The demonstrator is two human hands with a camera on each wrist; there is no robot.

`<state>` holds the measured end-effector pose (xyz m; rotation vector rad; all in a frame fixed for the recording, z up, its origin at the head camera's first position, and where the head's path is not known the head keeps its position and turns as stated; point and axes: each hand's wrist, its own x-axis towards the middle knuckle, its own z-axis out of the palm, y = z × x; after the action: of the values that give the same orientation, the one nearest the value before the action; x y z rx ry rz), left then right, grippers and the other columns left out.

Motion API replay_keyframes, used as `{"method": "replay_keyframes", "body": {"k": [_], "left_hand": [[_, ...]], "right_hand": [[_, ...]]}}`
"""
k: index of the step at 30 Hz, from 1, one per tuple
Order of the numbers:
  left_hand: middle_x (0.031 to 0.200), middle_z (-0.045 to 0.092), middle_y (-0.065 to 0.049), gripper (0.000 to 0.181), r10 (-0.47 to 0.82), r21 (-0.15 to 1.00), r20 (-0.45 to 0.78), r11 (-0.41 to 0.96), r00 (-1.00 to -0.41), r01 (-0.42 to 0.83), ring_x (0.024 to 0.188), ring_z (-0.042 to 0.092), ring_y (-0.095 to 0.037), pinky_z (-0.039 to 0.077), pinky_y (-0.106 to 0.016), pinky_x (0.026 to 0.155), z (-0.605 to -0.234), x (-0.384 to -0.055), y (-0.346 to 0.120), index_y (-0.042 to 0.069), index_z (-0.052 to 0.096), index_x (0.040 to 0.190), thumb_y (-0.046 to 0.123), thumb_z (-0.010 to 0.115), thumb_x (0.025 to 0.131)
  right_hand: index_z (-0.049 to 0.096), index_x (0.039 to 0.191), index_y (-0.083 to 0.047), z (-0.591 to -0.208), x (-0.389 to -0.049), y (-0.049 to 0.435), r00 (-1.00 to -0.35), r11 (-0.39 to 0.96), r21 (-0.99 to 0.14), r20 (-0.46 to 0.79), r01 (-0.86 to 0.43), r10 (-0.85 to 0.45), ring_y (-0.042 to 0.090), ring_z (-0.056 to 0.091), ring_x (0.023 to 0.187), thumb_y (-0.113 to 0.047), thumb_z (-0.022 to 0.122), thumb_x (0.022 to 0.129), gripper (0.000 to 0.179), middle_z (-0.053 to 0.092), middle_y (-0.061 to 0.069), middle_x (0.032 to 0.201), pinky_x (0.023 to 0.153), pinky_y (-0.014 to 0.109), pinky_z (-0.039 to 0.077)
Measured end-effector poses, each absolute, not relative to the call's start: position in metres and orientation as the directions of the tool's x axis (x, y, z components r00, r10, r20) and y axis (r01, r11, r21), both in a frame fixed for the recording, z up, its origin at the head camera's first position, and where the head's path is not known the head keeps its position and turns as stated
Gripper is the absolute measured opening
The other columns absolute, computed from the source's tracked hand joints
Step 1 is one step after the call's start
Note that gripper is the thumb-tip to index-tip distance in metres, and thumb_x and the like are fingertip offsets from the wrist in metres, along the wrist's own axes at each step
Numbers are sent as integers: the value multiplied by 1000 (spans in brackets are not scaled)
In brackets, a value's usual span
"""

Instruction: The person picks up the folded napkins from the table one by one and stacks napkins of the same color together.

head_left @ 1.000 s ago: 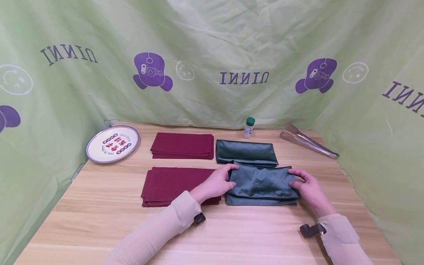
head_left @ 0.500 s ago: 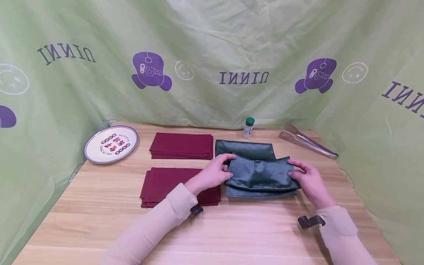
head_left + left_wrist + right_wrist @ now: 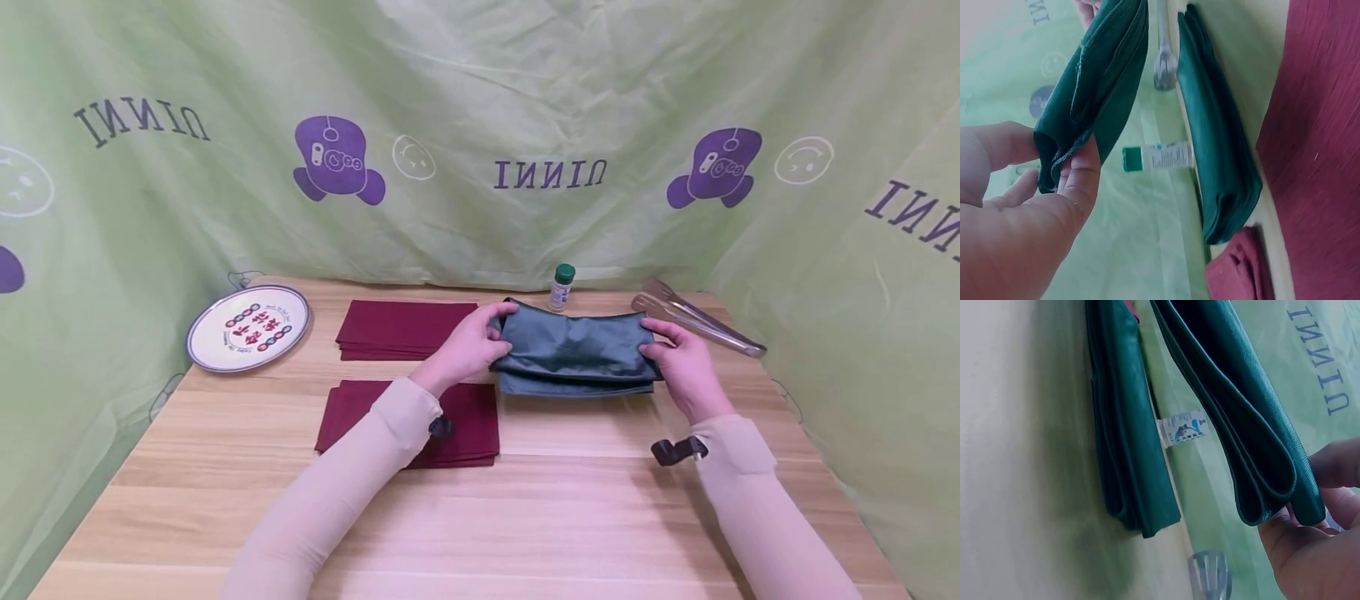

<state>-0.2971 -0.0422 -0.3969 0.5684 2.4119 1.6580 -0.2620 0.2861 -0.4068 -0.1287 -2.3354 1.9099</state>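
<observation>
A folded, shiny dark green cloth [image 3: 573, 346] hangs in the air between the two hands. Its left end is pinched between thumb and fingers of the left hand [image 3: 465, 346]; the right hand [image 3: 686, 371] pinches the other end. Layered folds show at both ends in the wrist views. Below it, a second folded green cloth [image 3: 1216, 131] lies on the table, apart from the held one; in the head view the held cloth covers it. Two folded dark red cloth stacks lie to the left, a back one [image 3: 408, 325] and a front one [image 3: 472, 425] partly under the left forearm.
At the back stands a small green-capped bottle [image 3: 561, 287], just behind the held cloth. Metal tongs [image 3: 705, 321] lie at the back right. A white plate with red lettering [image 3: 247, 329] sits at the back left. A green printed curtain [image 3: 450, 225] surrounds the wooden table [image 3: 525, 525].
Both hands have raised the green cloth off the front spot and carried it away from the body, over the rear green cloth. The red stacks, bottle, tongs and plate have stayed put.
</observation>
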Motion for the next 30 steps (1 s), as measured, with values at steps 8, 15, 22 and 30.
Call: {"method": "replay_keyframes", "body": {"k": [8, 15, 22, 30], "left_hand": [[133, 52, -6, 58, 322, 917, 57, 358, -945, 177, 95, 59, -22, 51, -30, 61, -402, -325, -42, 18, 51, 141, -3, 65, 88], [137, 50, -7, 59, 275, 897, 86, 397, -958, 194, 97, 59, -22, 50, -29, 71, -418, -346, -44, 12, 53, 139, -7, 63, 84], [136, 51, -11, 61, 284, 906, 63, 385, -957, 173, 89, 59, -21, 48, -26, 69, -435, -354, -44, 8, 54, 136, -11, 62, 79], [130, 52, -11, 57, 320, 884, 3, 443, -948, 153, 84, 57, -19, 48, -27, 68, -443, -353, -50, 8, 55, 135, -5, 69, 81]], "right_hand": [[54, 136, 4, -408, -292, 275, -981, 267, -964, 39, 13, 189, 3, 50, 74, 6, 60, 87, 49, 46, 10, 132, 64, 16, 42], [55, 136, 2, -416, -313, 268, -978, 294, -955, 16, 47, 209, 3, 46, 67, 8, 58, 87, 50, 41, 14, 139, 60, 16, 41], [54, 135, 5, -429, -322, 265, -977, 280, -958, 8, 53, 212, 3, 47, 70, 13, 54, 84, 52, 43, 18, 140, 60, 15, 41], [51, 135, 8, -442, -320, 269, -986, 340, -940, 21, 37, 167, 25, 53, 104, 13, 52, 82, 54, 45, 23, 138, 71, 15, 43]]}}
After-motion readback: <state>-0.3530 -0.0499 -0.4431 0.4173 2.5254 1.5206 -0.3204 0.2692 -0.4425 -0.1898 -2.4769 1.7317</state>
